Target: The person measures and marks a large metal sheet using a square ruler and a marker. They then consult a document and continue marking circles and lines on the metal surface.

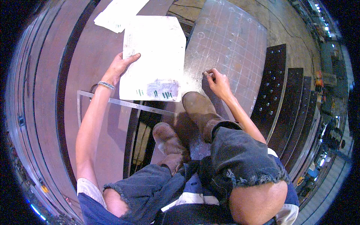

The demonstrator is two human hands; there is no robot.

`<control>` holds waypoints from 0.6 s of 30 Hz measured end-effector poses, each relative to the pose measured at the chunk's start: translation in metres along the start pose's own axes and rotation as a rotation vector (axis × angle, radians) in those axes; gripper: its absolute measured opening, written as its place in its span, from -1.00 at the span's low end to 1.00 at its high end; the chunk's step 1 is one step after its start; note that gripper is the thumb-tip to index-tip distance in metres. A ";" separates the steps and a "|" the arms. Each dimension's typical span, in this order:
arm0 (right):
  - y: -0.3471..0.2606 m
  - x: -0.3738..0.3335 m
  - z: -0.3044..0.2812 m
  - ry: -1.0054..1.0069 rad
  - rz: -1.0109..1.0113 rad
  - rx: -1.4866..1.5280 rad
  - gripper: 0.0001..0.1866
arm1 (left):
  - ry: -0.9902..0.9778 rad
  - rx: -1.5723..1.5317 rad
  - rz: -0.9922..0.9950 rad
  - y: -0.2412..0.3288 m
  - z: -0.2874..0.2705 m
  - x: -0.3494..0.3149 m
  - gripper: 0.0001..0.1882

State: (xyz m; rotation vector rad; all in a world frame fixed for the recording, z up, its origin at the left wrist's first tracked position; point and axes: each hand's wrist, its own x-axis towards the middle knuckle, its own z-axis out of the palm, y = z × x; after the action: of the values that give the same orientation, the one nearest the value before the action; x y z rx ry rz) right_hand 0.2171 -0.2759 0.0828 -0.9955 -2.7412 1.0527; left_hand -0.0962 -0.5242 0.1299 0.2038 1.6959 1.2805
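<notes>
My left hand (pixel 120 67) grips the left edge of a large white paper sheet (pixel 153 52), thumb on top and fingers behind it. The sheet has a smudged grey patch and several dark green marks near its lower edge. My right hand (pixel 217 81) hovers over or rests on a steel plate (pixel 236 48) marked with chalk grid lines and circles. Its thumb and index finger are pinched together; what sits between them is too small to name. A metal carpenter's square (pixel 131 105) lies under the paper and my left forearm.
More white papers (pixel 116 15) lie at the upper left on a wide brown steel plate (pixel 90 48). My boots (pixel 197 107) stand between the plates, near a dark gap (pixel 144 129). To the right are dark drilled steel plates (pixel 270 80) with several holes.
</notes>
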 end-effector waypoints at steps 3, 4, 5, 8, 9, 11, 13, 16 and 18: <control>-0.002 0.008 0.003 -0.003 0.081 0.022 -0.75 | 0.016 -0.017 0.008 -0.006 -0.002 0.003 -0.40; 0.001 0.013 0.006 0.027 0.055 -0.002 -0.75 | 0.009 -0.019 0.014 -0.008 -0.004 0.003 -0.40; 0.006 0.019 0.007 0.059 0.036 -0.027 -0.75 | -0.004 -0.019 0.018 -0.006 -0.003 0.002 -0.39; 0.017 0.032 0.010 0.082 0.016 -0.052 -0.75 | -0.006 -0.015 0.010 -0.007 -0.003 0.005 -0.39; 0.017 0.035 0.012 0.088 0.001 -0.054 -0.76 | 0.001 -0.013 0.004 -0.008 -0.004 0.006 -0.39; 0.022 0.038 0.017 0.112 -0.032 -0.096 -0.76 | 0.014 -0.005 0.001 -0.009 -0.004 0.005 -0.39; 0.032 0.038 0.023 0.148 -0.067 -0.174 -0.77 | 0.003 -0.014 0.006 -0.007 -0.001 0.006 -0.39; 0.025 0.038 0.026 0.150 -0.042 -0.195 -0.79 | -0.011 -0.033 0.013 -0.008 -0.003 0.004 -0.39; 0.019 0.038 0.028 0.155 -0.036 -0.228 -0.79 | -0.003 -0.027 0.008 -0.007 -0.003 0.004 -0.39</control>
State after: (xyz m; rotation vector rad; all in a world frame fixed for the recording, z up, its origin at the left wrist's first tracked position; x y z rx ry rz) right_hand 0.1900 -0.2593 0.0428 -1.0019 -2.7816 0.6384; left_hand -0.0978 -0.5273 0.1220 0.1962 1.6756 1.3073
